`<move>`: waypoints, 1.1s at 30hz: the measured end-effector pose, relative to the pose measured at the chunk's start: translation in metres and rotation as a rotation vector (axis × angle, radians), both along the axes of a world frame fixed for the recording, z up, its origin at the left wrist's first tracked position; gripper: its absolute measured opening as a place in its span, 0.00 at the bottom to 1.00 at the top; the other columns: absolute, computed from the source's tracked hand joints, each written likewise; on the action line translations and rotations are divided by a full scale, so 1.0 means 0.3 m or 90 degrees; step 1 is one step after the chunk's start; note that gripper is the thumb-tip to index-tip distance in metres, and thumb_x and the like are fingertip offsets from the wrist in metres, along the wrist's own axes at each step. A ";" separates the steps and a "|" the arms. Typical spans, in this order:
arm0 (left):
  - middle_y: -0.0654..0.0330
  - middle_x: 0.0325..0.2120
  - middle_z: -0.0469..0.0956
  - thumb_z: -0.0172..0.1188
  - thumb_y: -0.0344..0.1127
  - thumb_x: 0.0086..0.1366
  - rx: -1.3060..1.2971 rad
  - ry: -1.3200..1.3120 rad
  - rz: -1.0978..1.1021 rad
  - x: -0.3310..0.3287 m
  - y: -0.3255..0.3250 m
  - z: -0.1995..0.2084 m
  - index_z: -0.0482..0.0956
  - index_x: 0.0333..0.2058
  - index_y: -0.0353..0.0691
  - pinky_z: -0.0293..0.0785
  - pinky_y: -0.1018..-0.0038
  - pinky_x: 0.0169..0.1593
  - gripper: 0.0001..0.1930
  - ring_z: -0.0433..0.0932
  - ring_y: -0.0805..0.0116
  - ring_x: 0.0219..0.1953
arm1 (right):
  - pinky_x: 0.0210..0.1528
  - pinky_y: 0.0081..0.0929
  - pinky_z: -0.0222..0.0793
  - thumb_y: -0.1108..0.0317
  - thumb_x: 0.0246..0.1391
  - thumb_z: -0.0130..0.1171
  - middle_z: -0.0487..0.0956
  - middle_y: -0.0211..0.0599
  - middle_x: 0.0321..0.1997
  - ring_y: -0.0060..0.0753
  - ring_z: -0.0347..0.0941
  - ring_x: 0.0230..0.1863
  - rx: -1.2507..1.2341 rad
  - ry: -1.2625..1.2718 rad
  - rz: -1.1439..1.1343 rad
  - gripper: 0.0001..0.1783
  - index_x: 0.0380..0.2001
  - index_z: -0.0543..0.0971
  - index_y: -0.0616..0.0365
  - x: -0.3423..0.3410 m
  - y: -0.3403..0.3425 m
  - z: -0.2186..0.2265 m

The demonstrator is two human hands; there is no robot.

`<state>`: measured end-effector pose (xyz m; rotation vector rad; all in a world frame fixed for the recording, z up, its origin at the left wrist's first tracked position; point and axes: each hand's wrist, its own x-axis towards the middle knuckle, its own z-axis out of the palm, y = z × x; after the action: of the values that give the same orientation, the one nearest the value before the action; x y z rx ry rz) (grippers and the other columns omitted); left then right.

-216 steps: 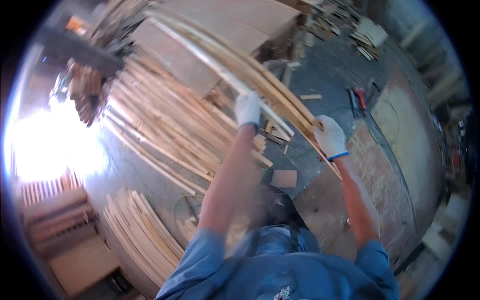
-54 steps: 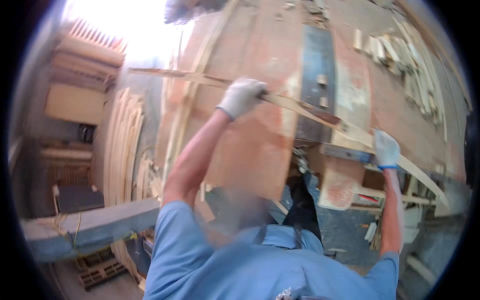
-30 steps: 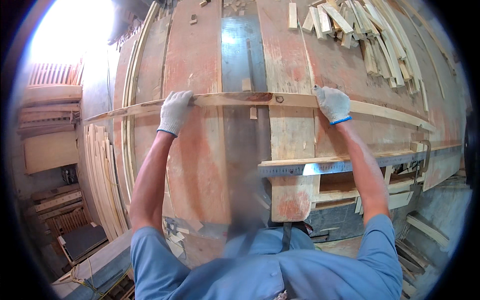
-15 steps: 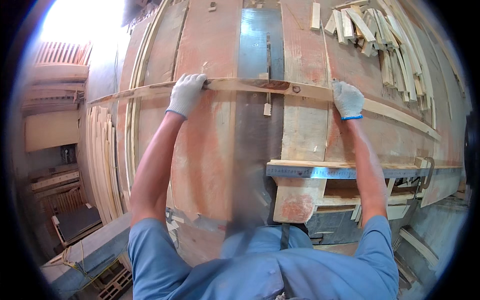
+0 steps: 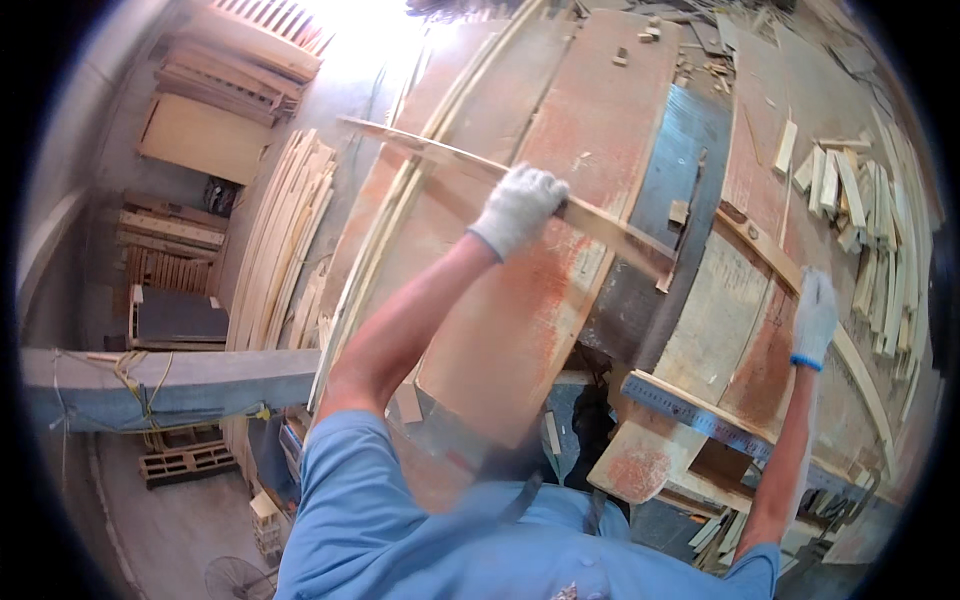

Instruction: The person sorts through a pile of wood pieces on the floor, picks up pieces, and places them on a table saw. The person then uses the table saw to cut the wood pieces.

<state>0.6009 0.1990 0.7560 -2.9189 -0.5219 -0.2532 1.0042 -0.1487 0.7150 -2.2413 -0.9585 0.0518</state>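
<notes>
My left hand, in a white knit glove, is closed around a long wooden strip. That strip slants from the far left down to the metal plate set in the worktable. My gloved right hand is closed on a second wooden strip, which has a dark knot mark near its left end. A gap over the plate separates the two strips. In the plate is a narrow slot, with a small wood block beside it. The fingertips of both hands are mostly hidden.
Cut wood pieces are heaped at the right. A steel ruler runs along a wooden fence near the front right. Long strips are stacked left of the table, and a grey beam crosses at lower left.
The single strip that both hands held is now two separate pieces. My left hand has moved right in the picture, the right hand right and lower. The view has turned toward the left.
</notes>
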 end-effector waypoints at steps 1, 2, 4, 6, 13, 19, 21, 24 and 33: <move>0.59 0.38 0.81 0.61 0.30 0.64 -0.033 0.035 0.011 -0.042 -0.047 0.023 0.80 0.40 0.47 0.74 0.60 0.59 0.06 0.81 0.58 0.49 | 0.53 0.40 0.75 0.61 0.75 0.49 0.85 0.48 0.43 0.52 0.82 0.48 -0.017 0.092 0.055 0.18 0.46 0.85 0.61 -0.101 0.003 0.082; 0.59 0.39 0.81 0.61 0.30 0.63 -0.044 0.053 0.009 -0.063 -0.071 0.034 0.80 0.41 0.46 0.73 0.60 0.60 0.07 0.81 0.59 0.49 | 0.54 0.40 0.75 0.63 0.74 0.50 0.85 0.48 0.43 0.50 0.82 0.49 0.006 0.179 0.123 0.17 0.45 0.84 0.62 -0.160 0.001 0.097; 0.60 0.41 0.81 0.61 0.31 0.63 -0.072 0.092 0.008 -0.106 -0.116 0.028 0.81 0.43 0.46 0.72 0.60 0.62 0.10 0.81 0.60 0.51 | 0.54 0.41 0.76 0.68 0.71 0.52 0.85 0.49 0.44 0.49 0.82 0.49 -0.009 0.246 0.255 0.14 0.44 0.84 0.64 -0.325 0.030 0.099; 0.60 0.43 0.81 0.61 0.31 0.62 -0.091 0.069 0.029 -0.167 -0.156 0.012 0.81 0.44 0.45 0.71 0.61 0.64 0.11 0.80 0.60 0.53 | 0.53 0.44 0.77 0.70 0.69 0.52 0.85 0.50 0.43 0.50 0.83 0.49 -0.028 0.147 0.426 0.12 0.46 0.84 0.61 -0.556 0.107 0.163; 0.55 0.39 0.75 0.60 0.31 0.60 -0.068 -0.187 0.023 -0.285 -0.243 0.039 0.76 0.37 0.41 0.76 0.57 0.51 0.06 0.77 0.52 0.45 | 0.50 0.48 0.77 0.46 0.62 0.65 0.85 0.58 0.43 0.63 0.83 0.47 -0.242 0.395 0.327 0.28 0.52 0.81 0.60 -1.021 0.188 0.067; 0.44 0.55 0.81 0.55 0.26 0.68 -0.461 -0.590 0.480 -0.468 -0.329 -0.094 0.80 0.50 0.33 0.74 0.56 0.65 0.14 0.78 0.43 0.61 | 0.38 0.44 0.76 0.49 0.59 0.70 0.82 0.57 0.31 0.57 0.82 0.33 -0.181 0.380 0.318 0.25 0.41 0.81 0.63 -1.217 0.137 0.106; 0.45 0.54 0.81 0.54 0.29 0.71 -0.693 -0.712 0.460 -0.573 -0.265 -0.236 0.79 0.52 0.33 0.74 0.58 0.63 0.13 0.78 0.47 0.59 | 0.39 0.48 0.76 0.47 0.59 0.70 0.82 0.60 0.32 0.61 0.84 0.38 -0.157 0.334 0.343 0.25 0.39 0.82 0.62 -1.322 0.116 0.112; 0.53 0.41 0.79 0.57 0.40 0.77 -0.984 -0.882 0.471 -0.523 -0.234 -0.144 0.73 0.51 0.38 0.79 0.64 0.43 0.12 0.81 0.61 0.40 | 0.37 0.49 0.78 0.46 0.57 0.72 0.83 0.59 0.31 0.61 0.84 0.34 -0.194 0.313 0.317 0.27 0.40 0.81 0.62 -1.476 0.084 0.089; 0.59 0.28 0.79 0.62 0.44 0.74 -0.944 -0.742 0.681 -0.881 -0.122 0.058 0.80 0.42 0.35 0.75 0.66 0.32 0.15 0.78 0.68 0.28 | 0.53 0.46 0.78 0.52 0.64 0.62 0.86 0.53 0.43 0.59 0.83 0.50 -0.233 0.431 0.547 0.21 0.48 0.84 0.58 -1.836 0.229 0.220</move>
<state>0.3365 0.1624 0.7734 -2.1577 -3.3040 -1.9992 0.4533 -0.0800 0.7811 -1.7061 -1.4881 1.3522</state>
